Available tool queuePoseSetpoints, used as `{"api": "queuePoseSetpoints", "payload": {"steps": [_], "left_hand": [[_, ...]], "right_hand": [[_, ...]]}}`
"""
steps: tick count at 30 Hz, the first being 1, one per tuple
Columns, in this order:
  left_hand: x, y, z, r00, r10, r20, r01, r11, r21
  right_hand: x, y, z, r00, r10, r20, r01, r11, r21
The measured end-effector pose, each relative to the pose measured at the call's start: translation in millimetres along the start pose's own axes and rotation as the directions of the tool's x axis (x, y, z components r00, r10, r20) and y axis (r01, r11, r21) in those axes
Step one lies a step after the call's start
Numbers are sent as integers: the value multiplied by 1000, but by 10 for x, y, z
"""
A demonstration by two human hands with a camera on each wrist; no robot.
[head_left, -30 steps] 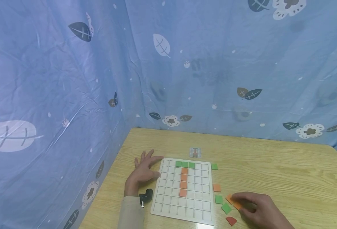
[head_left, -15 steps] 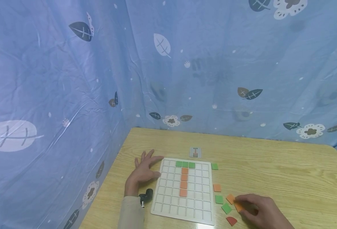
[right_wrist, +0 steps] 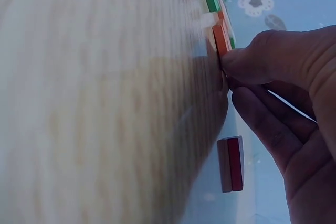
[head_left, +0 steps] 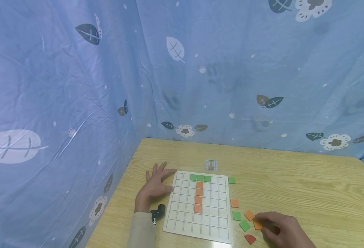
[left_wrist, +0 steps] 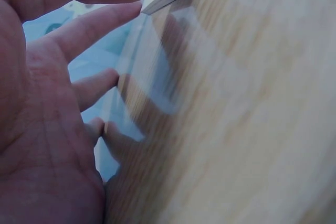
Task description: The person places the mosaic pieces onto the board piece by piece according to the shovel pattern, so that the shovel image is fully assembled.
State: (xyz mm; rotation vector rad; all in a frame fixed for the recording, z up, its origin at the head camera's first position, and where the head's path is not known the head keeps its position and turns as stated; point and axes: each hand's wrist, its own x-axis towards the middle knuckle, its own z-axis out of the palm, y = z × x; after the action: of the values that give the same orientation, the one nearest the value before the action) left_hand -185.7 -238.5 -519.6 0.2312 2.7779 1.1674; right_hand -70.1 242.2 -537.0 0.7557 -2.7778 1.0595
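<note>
My left hand (head_left: 154,186) lies spread at the left edge of a white grid board (head_left: 186,227). Its thumb and index fingertip touch that edge, and the other fingers are extended. Three green square tiles (head_left: 200,178) form a short row near the board's top, with a column of several orange square tiles (head_left: 199,200) beneath. To the right of the board, my right hand (head_left: 282,227) pinches an orange tile (head_left: 257,225) at table level between thumb and fingers. In the right wrist view the thumb presses against the same orange tile (right_wrist: 220,38).
Beside the board lie loose green tiles (head_left: 244,226), other orange tiles (head_left: 249,215) and a red quarter-round piece (head_left: 250,239). A dark red piece (right_wrist: 236,163) sits under my right hand. A small pattern card (head_left: 211,165) lies behind the board. Blue curtains surround the wooden table (head_left: 309,186).
My right hand has shifted slightly right and toward me. The orange tile at its fingertips has turned a little and parted from the neighbouring orange tile. My left hand stays put.
</note>
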Motion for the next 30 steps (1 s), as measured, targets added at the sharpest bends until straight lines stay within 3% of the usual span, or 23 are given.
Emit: {"api": "queuePoseSetpoints", "payload": {"steps": [7,11,14,17,25,30], "left_hand": [[10,1,4,1000,-1,1,1,1000,7],[9,2,2,1000,-4,1,4,1000,3],[8,-1,2,1000,-5,2,5,1000,4],[8,-6,3,1000,-4,1,4,1000,6],[5,2,6,1000,-9,0,9,1000,13],[3,12,4,1000,-12,-2,12,1000,11]], "right_hand": [[18,-86,-70,995,99,12,-99,995,13],[80,-177,-69,994,39,-105,-38,999,14],[149,-251,-56,980,-29,-195,26,1000,-17],[222,-339,-51,971,-50,-233,43,998,-36],[424,-617,-11,974,-1,-226,8,999,32],[557,-734,47,967,-31,-253,37,999,17]]}}
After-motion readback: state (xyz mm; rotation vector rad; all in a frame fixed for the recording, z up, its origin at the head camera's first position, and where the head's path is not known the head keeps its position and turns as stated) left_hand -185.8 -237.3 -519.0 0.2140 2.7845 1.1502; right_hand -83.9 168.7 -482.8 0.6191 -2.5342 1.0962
